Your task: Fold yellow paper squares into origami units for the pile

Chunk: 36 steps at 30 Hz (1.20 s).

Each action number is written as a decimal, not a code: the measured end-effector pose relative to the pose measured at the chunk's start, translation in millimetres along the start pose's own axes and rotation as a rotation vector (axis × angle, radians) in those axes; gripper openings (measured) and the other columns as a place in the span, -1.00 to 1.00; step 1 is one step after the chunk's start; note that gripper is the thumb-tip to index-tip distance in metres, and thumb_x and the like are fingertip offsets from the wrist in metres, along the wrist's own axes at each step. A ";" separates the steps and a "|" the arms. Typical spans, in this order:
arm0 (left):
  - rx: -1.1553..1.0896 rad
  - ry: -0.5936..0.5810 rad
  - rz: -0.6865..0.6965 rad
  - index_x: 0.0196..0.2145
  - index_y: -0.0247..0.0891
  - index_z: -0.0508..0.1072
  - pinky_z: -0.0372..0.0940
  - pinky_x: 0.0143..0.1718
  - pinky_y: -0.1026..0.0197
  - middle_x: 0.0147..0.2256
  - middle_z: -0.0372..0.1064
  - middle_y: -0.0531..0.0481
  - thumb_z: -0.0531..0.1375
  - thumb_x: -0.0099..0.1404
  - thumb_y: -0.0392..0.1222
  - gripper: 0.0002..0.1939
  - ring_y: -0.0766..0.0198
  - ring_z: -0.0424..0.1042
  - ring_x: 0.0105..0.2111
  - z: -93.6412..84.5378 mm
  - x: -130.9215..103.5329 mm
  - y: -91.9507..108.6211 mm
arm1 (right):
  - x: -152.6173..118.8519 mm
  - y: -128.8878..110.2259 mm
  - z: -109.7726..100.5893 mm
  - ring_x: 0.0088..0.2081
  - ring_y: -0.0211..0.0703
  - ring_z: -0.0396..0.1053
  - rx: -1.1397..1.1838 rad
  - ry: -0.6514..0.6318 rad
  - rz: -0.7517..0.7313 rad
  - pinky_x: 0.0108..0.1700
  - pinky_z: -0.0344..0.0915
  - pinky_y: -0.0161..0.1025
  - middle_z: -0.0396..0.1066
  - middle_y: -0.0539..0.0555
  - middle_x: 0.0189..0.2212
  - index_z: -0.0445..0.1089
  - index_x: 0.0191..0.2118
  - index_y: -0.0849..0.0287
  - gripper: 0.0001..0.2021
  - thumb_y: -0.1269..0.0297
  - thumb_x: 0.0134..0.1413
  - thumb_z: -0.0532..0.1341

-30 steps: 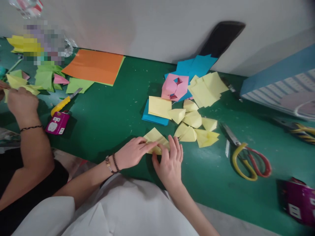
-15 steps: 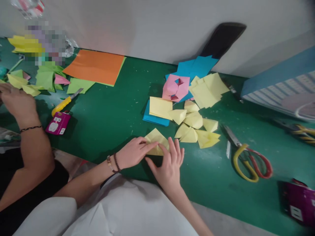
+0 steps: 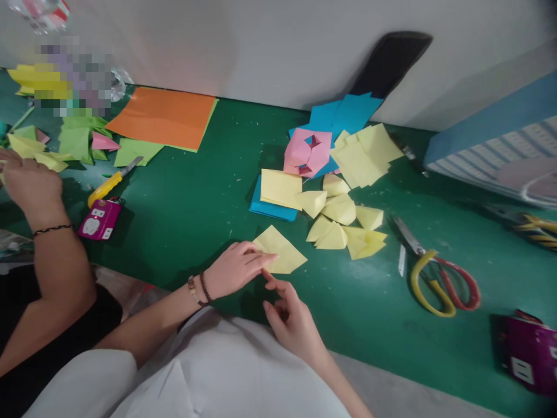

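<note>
- The right hand (image 3: pixel 292 325) has come off the pale-yellow paper sheet (image 3: pixel 286 256); half-curled and empty, it sits at six o'clock, index finger toward the near edge, contact unclear.
- The left hand (image 3: pixel 231 270), flat and gripping nothing, presses the sheet onto the tabletop (image 3: pixel 195 215) from eight o'clock, so it alone seems to steady the folding work.
- Half a second ago, right-hand fingers covered the sheet's three o'clock corner, now bare.
</note>
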<state>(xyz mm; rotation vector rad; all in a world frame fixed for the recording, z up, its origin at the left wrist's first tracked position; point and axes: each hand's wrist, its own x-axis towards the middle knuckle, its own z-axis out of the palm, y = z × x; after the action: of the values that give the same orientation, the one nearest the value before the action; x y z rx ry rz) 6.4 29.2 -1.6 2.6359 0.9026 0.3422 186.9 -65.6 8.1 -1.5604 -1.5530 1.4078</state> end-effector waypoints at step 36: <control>0.126 0.026 0.169 -0.06 -0.29 0.46 0.26 0.15 0.11 -0.02 0.43 -0.07 0.03 0.44 -0.31 -0.75 0.22 0.35 0.02 -10.2 -6.2 2.4 | 35.7 24.8 -77.0 0.13 0.01 0.28 -0.920 0.226 -0.780 0.00 0.31 -0.08 0.47 0.14 -0.02 0.51 -0.19 0.07 -0.81 0.46 0.16 0.21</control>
<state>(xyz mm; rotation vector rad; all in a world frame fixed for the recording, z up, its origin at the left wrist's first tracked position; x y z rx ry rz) -0.5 25.9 8.0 2.8391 0.7324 0.3722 258.7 -14.7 0.0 -1.1900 -2.4307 0.0580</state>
